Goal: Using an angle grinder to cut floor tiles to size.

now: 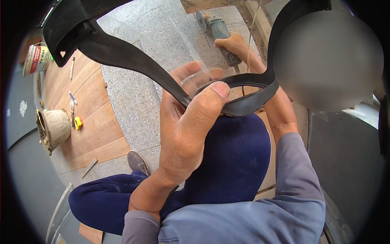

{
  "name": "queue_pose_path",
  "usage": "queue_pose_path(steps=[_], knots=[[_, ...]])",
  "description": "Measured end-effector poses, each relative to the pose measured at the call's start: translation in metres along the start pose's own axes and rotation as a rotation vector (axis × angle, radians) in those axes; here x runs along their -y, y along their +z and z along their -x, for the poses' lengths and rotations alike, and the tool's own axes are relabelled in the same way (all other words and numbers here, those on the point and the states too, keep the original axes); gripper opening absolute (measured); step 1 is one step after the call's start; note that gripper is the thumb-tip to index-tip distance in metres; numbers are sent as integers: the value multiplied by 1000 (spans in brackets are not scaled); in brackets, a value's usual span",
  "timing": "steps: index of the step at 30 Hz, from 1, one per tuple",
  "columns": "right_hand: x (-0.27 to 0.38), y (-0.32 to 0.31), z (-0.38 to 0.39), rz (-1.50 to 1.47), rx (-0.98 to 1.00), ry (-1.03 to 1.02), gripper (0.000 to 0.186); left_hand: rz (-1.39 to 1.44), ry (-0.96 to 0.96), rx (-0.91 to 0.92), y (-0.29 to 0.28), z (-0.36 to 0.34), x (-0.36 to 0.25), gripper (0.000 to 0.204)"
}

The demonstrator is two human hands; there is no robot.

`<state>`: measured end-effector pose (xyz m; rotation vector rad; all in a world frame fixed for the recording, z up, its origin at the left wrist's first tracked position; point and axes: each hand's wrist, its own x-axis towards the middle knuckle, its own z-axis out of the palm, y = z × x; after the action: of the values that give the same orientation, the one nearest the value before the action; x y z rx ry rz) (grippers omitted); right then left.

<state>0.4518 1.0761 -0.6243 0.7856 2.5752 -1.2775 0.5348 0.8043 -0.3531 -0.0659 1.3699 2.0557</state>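
Close in front of me, my left hand (185, 126) grips a pair of safety goggles (134, 69) with a black frame and a clear lens. The thumb presses on the near side of the frame, and the fingers are seen behind the clear part. Farther off, my right hand (239, 48) is wrapped round the dark rear body of a teal angle grinder (219, 29). Its cutting disc (200, 19) points away to the upper left, above the speckled grey floor tiles. The goggles cover part of my right forearm.
On the left, wood-look planks (95, 126) bear a mortar-caked bucket (57, 128), a yellow tape measure (78, 123) and a pen (72, 97). A paint pail (37, 60) stands beyond. Speckled tiles (130, 97) lie between planks and grinder. A grey blurred patch hides the right side.
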Motion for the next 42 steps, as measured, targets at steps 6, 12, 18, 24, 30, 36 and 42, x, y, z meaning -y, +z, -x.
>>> queue_pose_path(steps=[6,12,18,24,30,36,42], knots=[[3,0,-6,2,3,32,61,-5,-13,8,0,-1,-2,75],[10,0,-18,-46,3,47,43,-24,-11,10,-2,-2,-2,73],[20,-3,-31,-27,9,59,43,-20,-14,5,-2,-5,0,76],[27,-5,-38,-94,1,38,44,-50,-21,-4,-3,-7,0,79],[39,-8,-39,-87,2,34,45,-39,-21,4,-2,-7,1,76],[52,-12,-41,-82,16,44,50,-36,-18,-6,-1,-8,1,75],[55,-11,-45,-62,-16,-3,51,-153,36,-42,-1,-11,3,73]])
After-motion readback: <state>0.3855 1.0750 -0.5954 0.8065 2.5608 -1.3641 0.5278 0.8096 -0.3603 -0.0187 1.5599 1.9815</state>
